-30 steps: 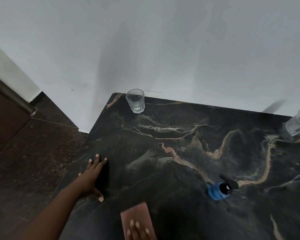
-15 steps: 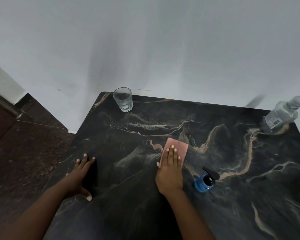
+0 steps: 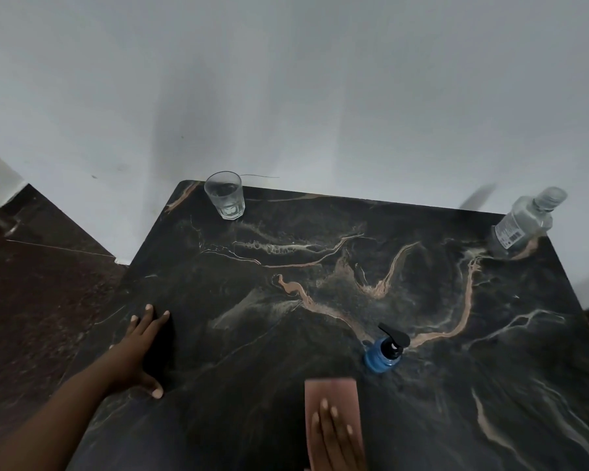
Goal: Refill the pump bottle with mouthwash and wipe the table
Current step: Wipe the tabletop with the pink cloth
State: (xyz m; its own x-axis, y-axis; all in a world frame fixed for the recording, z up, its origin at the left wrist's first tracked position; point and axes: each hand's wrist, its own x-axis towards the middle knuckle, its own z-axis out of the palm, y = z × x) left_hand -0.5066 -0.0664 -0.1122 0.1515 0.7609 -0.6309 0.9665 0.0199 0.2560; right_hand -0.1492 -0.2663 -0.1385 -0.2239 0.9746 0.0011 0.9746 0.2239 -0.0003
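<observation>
A blue pump bottle (image 3: 381,354) with a black pump head stands on the dark marble table (image 3: 320,253), right of centre near the front. A clear mouthwash bottle (image 3: 521,224) with a label stands at the back right corner. My right hand (image 3: 335,443) presses flat on a pink cloth (image 3: 334,396) at the front edge, just left of and in front of the pump bottle. My left hand (image 3: 140,348) lies flat, fingers spread, near the table's left edge.
A clear drinking glass (image 3: 225,195) stands at the back left corner, close to the white wall (image 3: 286,96). Dark floor (image 3: 31,300) lies to the left of the table.
My right hand has drawn the pink cloth back from the table's middle to the front edge. The left hand has stayed planted at the left side.
</observation>
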